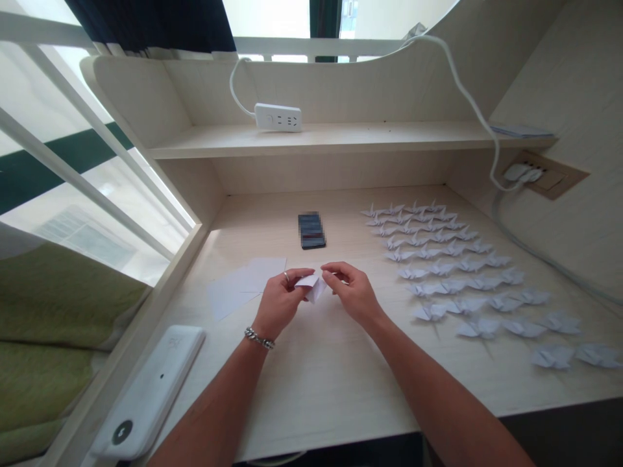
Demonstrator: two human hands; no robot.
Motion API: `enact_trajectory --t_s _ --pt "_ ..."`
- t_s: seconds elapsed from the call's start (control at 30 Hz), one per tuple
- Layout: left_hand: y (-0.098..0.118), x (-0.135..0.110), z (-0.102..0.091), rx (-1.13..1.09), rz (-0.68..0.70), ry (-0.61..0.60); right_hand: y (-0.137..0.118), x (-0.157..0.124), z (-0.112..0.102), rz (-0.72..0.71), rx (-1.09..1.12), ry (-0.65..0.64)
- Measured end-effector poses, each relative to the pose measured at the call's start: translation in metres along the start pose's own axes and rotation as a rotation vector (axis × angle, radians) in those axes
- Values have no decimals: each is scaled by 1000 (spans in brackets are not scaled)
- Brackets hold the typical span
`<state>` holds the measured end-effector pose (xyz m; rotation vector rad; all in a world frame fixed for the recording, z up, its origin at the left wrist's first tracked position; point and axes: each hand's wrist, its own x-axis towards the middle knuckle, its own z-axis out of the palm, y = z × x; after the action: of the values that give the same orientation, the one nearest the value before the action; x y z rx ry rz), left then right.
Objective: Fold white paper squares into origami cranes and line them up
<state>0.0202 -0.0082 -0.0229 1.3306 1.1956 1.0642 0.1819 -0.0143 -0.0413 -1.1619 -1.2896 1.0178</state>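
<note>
A small piece of folded white paper [315, 289] is held above the middle of the desk, between my two hands. My left hand [282, 299], with a ring and a chain bracelet, pinches its left side between thumb and fingers. On the other side, the thumb and forefinger of my right hand [353, 290] are closed at the paper's upper right edge. Flat white paper sheets [248, 282] lie to the left of my left hand. Rows of folded white paper cranes [452, 266] stand on the right part of the desk.
A dark phone [311, 230] lies just beyond my hands. At the left edge rests a long white device [150, 392]. On the shelf [350, 137] above the desk [331, 395] sits a white power strip [278, 118]; a white cable [467, 97] runs down to the wall socket [552, 175].
</note>
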Motion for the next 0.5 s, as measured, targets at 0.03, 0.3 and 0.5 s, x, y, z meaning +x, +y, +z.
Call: enact_trajectory --t_s 0.03,0.3,0.5 --pt "0 0 0 -24 12 9 1 0 0 26 23 -33" --pt "0 -1 4 -103 49 12 4 1 4 85 228 -114" --pt "-2 -3 5 -107 111 -18 4 1 3 73 207 -68"
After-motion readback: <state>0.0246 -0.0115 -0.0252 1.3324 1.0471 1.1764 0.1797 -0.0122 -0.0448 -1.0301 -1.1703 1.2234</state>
